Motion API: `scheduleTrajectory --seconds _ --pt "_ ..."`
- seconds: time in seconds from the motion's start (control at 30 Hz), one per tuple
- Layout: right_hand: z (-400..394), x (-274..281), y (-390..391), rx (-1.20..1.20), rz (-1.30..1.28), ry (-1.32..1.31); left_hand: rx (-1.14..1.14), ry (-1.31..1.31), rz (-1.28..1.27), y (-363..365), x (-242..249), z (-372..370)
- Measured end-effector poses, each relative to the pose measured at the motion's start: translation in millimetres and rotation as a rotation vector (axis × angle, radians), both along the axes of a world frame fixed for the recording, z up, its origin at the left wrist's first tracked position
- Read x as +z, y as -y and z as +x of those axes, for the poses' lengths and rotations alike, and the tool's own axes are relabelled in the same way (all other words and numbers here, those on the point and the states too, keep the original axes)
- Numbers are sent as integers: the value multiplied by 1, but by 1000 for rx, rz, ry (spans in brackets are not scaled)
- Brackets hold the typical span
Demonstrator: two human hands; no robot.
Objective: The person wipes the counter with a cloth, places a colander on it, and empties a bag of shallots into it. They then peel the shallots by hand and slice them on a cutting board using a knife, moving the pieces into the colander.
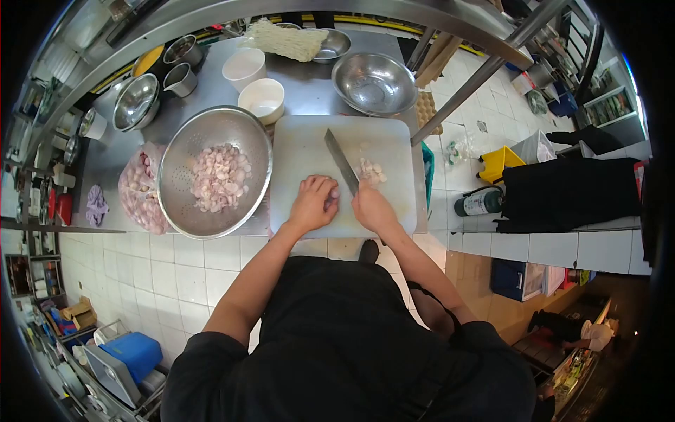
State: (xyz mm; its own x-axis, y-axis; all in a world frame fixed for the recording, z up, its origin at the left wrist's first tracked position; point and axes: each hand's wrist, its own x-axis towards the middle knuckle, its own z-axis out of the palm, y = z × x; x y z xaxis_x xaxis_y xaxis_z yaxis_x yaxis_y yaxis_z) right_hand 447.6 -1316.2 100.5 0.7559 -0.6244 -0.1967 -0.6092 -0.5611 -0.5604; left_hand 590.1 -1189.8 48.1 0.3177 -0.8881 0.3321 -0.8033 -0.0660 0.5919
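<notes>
My right hand (373,208) is closed round the handle of a knife (341,160), whose blade points up and left over the white cutting board (299,144). Curled on the board's lower left part, my left hand (313,204) has its fingers on a small pinkish piece (334,192). Pale slices (372,171) lie on the board just right of the blade. Left of the board, a large perforated metal colander (179,169) holds many pinkish slices (220,177). A plastic bag of pinkish pieces (138,190) rests beside the colander.
Behind the board are a metal bowl (374,84), two white tubs (261,101) and pale noodle-like strands (285,40). Metal bowls (136,100) and a purple cloth (97,205) are at the left. A metal post (485,74) slants up at the right. A person (573,332) is far right.
</notes>
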Motion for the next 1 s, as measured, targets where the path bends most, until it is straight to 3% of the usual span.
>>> scheduleTrajectory --seconds 0.07,0.5,0.77,0.9,1.0 --pt "2 -6 8 93 2 34 -22 -17 30 1 0 2" --pt "-5 10 -16 108 -81 -129 -23 -97 -88 7 -1 0" --pt "10 20 -21 54 -55 -1 -61 -81 -89 14 -4 4" --pt "18 -10 -6 145 -101 -11 -97 -83 -50 17 -3 5" --pt "19 0 -13 26 -78 86 -74 -140 -121 13 -1 4"
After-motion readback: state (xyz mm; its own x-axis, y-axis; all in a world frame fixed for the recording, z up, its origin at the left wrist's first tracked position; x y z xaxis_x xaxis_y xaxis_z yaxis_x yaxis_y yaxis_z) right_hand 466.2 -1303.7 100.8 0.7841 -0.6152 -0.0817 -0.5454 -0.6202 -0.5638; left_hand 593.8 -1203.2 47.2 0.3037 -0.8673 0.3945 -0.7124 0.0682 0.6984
